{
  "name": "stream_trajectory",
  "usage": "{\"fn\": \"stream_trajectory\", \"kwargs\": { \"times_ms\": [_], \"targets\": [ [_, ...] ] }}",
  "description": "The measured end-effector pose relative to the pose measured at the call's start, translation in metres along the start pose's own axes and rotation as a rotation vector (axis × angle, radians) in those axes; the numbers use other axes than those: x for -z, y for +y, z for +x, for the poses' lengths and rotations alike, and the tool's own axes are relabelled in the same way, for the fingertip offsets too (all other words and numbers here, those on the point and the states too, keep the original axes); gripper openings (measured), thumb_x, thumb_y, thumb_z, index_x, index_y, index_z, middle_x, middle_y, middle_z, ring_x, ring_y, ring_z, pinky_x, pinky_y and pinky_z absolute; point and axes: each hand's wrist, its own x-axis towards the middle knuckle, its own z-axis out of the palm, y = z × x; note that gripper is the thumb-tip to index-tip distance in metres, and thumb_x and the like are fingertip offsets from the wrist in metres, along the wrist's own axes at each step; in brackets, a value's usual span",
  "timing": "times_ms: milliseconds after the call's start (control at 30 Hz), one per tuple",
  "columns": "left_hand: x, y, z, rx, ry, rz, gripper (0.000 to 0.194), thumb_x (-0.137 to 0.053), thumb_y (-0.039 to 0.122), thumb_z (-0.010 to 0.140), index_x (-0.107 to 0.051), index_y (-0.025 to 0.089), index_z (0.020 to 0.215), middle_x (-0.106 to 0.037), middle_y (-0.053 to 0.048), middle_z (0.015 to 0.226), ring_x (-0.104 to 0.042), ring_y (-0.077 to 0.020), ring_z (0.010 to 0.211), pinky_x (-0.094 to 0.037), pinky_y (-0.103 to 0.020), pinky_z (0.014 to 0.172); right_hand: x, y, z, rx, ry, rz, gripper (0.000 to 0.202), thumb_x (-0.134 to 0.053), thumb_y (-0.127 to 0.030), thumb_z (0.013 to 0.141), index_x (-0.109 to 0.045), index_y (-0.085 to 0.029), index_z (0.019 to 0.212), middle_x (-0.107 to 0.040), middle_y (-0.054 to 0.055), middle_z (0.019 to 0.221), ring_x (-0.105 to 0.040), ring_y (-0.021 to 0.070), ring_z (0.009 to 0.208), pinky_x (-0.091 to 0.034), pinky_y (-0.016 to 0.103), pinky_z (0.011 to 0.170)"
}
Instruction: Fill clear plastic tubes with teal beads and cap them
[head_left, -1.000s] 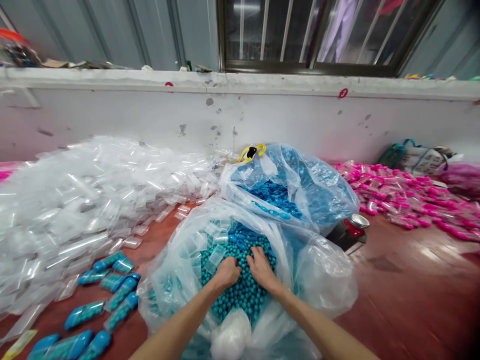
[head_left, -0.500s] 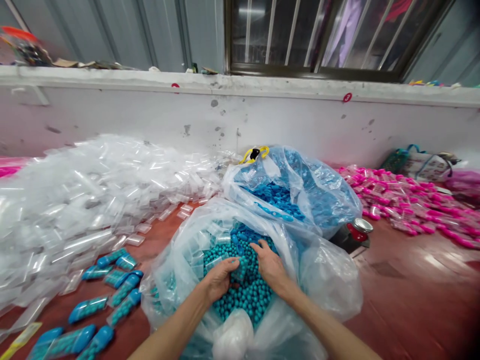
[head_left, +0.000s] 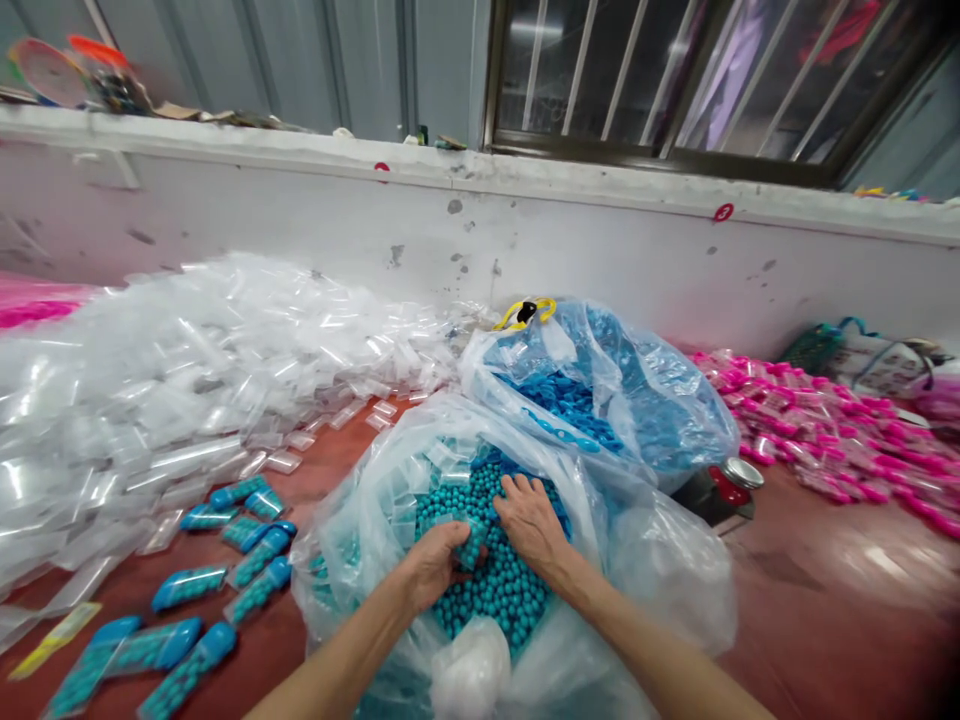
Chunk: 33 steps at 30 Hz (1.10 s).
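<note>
A clear plastic bag (head_left: pixel 360 520) full of teal beads (head_left: pixel 491 600) lies open in front of me. Over the beads, my left hand (head_left: pixel 439 565) is closed on a small clear tube (head_left: pixel 471 545) with teal beads in it. Just right of it, my right hand (head_left: pixel 529 515) rests on the beads with its fingers curled down; whatever its fingertips hold is hidden. Several empty clear tubes (head_left: pixel 450 455) and some blue pieces lie inside the bag's far side. Behind it, a second bag (head_left: pixel 675 400) holds blue plastic pieces (head_left: pixel 570 400).
A large heap of clear tubes (head_left: pixel 225 370) covers the left. Filled tubes with blue caps (head_left: pixel 187 587) lie on the red surface (head_left: pixel 315 490), near a yellow tool (head_left: pixel 56 640). Pink pieces (head_left: pixel 832 430) and a silver-lidded container (head_left: pixel 739 475) are on the right.
The view has shifted slightly, moving the scene right. My right hand's fingers have lowered and curled onto the beads. My left hand still holds the tube in about the same place.
</note>
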Motion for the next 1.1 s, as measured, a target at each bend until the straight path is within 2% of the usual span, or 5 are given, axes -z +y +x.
{"fn": "stream_trajectory", "kwargs": {
  "times_ms": [200, 433, 633, 900, 1100],
  "targets": [
    [-0.008, 0.000, 0.001, -0.085, 0.002, 0.155, 0.033, -0.063, 0.038, 0.058, -0.045, 0.018, 0.077, -0.048, 0.005, 0.059, -0.046, -0.0103, 0.057, -0.031, -0.021, 0.049, 0.008, 0.001, -0.011, -0.064, -0.117, 0.402, 0.043, -0.036, -0.025, 0.089, -0.037, -0.009, 0.129, -0.061, 0.013, 0.105, -0.056, 0.0223, 0.097, -0.041, 0.032, 0.081],
    [-0.007, 0.001, 0.000, -0.301, 0.057, 0.250, 0.034, -0.065, 0.038, 0.056, -0.055, 0.015, 0.079, -0.046, 0.006, 0.057, -0.038, -0.0072, 0.053, -0.026, -0.022, 0.053, 0.009, 0.008, -0.021, -0.005, -0.200, 0.682, 0.040, -0.035, -0.023, 0.086, -0.046, -0.014, 0.123, -0.052, 0.011, 0.124, -0.047, 0.0193, 0.114, -0.034, 0.031, 0.095],
    [-0.011, 0.004, -0.007, -0.187, 0.024, 0.214, 0.036, -0.061, 0.041, 0.063, -0.051, 0.018, 0.088, -0.058, 0.002, 0.071, -0.046, -0.0088, 0.060, -0.027, -0.022, 0.055, 0.017, 0.008, -0.027, -0.162, -0.006, 0.691, 0.027, -0.048, -0.020, 0.078, -0.055, -0.018, 0.104, -0.064, 0.004, 0.091, -0.058, 0.0173, 0.085, -0.043, 0.027, 0.077],
    [-0.023, 0.001, -0.007, -0.323, -0.025, 0.236, 0.041, -0.063, 0.050, 0.059, -0.050, 0.016, 0.078, -0.056, 0.003, 0.061, -0.049, -0.0083, 0.052, -0.031, -0.020, 0.049, 0.005, -0.008, -0.034, -0.069, 0.041, 0.819, 0.036, -0.032, -0.022, 0.087, -0.051, -0.017, 0.118, -0.065, 0.006, 0.084, -0.059, 0.0155, 0.071, -0.047, 0.028, 0.070],
    [-0.029, -0.001, -0.008, -0.332, -0.036, 0.216, 0.058, -0.058, 0.052, 0.065, -0.043, 0.016, 0.109, -0.055, 0.004, 0.064, -0.046, -0.0065, 0.037, -0.026, -0.018, 0.033, 0.011, -0.013, -0.035, -0.268, 0.152, 1.061, 0.030, -0.034, -0.026, 0.087, -0.056, -0.019, 0.106, -0.063, 0.001, 0.072, -0.059, 0.0136, 0.062, -0.047, 0.023, 0.060]
  ]
}}
